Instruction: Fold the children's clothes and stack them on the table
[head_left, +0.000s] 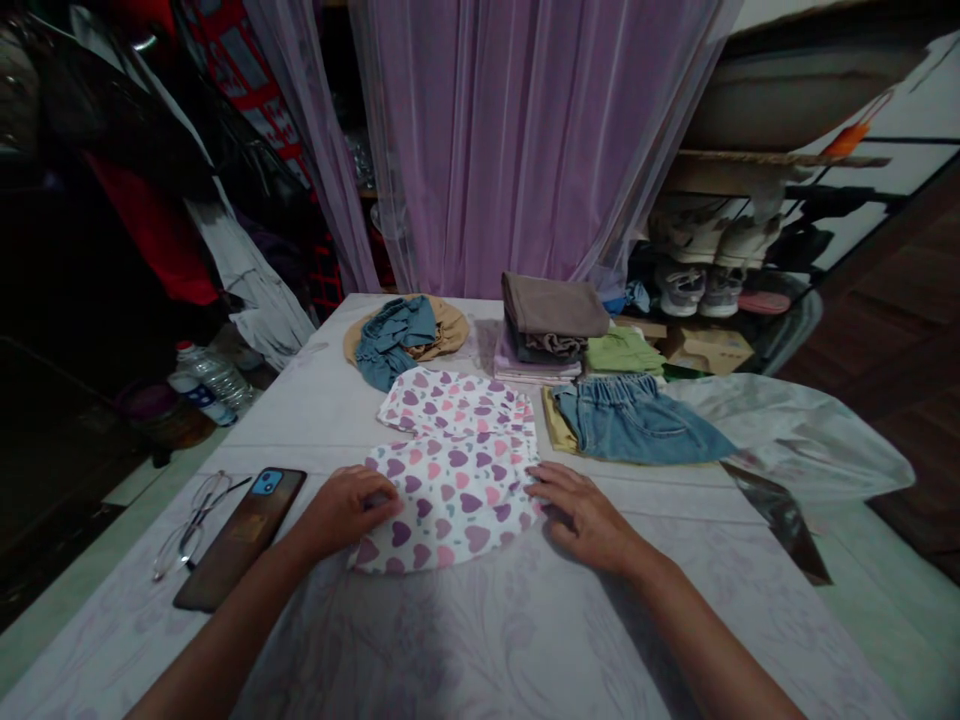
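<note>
A pair of white shorts (457, 480) printed with purple and pink hearts lies spread on the cloth-covered table, legs to the left and gathered waist to the right. At the lower leg's edge, my left hand (354, 508) has its thumb and fingers closed on the fabric. My right hand (581, 515) rests at the waist edge, fingertips touching it, thumb held apart and fingers loosely stretched. Behind the shorts sit a crumpled blue garment (397, 335) and a tan one (448, 330). Blue denim shorts (637, 420) lie to the right.
Folded clothes with a brown piece (555, 305) on top are stacked at the back, beside a green folded garment (622, 352). A phone (244, 540) and eyeglasses (193, 525) lie left. A clear plastic bag (810, 430) hangs over the right edge. Purple curtains (510, 140) hang behind.
</note>
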